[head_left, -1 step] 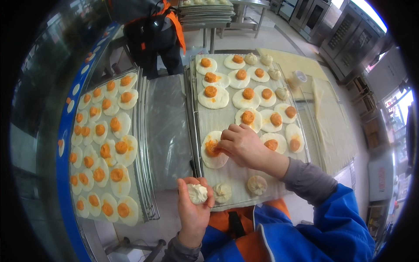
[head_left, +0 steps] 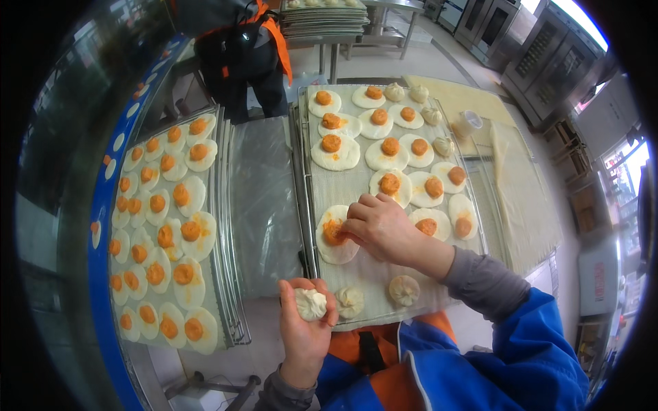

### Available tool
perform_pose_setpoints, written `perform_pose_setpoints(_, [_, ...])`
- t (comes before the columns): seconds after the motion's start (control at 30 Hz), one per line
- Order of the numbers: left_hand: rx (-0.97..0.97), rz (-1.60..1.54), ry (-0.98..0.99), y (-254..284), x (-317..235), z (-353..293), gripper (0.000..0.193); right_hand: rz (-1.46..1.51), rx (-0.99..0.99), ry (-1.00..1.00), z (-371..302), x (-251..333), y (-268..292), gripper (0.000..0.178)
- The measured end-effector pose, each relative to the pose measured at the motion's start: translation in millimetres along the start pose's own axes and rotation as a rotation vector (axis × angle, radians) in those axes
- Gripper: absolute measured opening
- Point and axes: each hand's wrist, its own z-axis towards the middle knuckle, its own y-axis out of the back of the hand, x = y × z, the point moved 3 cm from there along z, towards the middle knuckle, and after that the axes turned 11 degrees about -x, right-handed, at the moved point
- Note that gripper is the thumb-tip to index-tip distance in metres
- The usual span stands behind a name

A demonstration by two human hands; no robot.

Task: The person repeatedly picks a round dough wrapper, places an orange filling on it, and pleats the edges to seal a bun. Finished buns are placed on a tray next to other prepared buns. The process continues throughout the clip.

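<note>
Orange filling (head_left: 333, 234) on a dough wrapper (head_left: 337, 255), its long axis running away from me, lies at the left of my nearer right hand (head_left: 380, 229), whose fingertips are hidden, their closure unclear; my left hand (head_left: 301, 339) curls around a pleated bun (head_left: 311, 305). Lined tray (head_left: 373, 281) beneath; ovens (head_left: 554, 60) beyond.

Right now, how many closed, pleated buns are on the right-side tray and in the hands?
7: one bun in the left hand, two buns toward the near edge of the tray, four buns around its far right corner. The right hand may hide more.
</note>
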Motion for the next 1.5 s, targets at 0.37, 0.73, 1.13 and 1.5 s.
perform_pose_setpoints(0.37, [0.021, 0.006, -0.032, -5.6, -0.2, -5.1, 0.055, 1.095, 0.162, -0.687, -4.9, 12.4, 35.9, 0.008])
perform_pose_setpoints(0.73, [-0.036, 0.121, -0.094, -22.0, 7.8, -23.6, 0.066, 0.797, -0.177, -0.145, -6.5, 83.4, 58.0, 0.023])
perform_pose_setpoints(1.13, [0.069, 0.148, -0.176, -15.3, 10.2, -26.7, 0.069, 0.620, -0.208, -0.089, -8.1, 73.4, 74.6, 0.022])
perform_pose_setpoints(1.5, [0.100, 0.192, -0.209, -24.4, 3.1, -14.6, 0.082, 0.660, -0.108, 0.077, 5.8, 75.9, 78.5, 0.055])
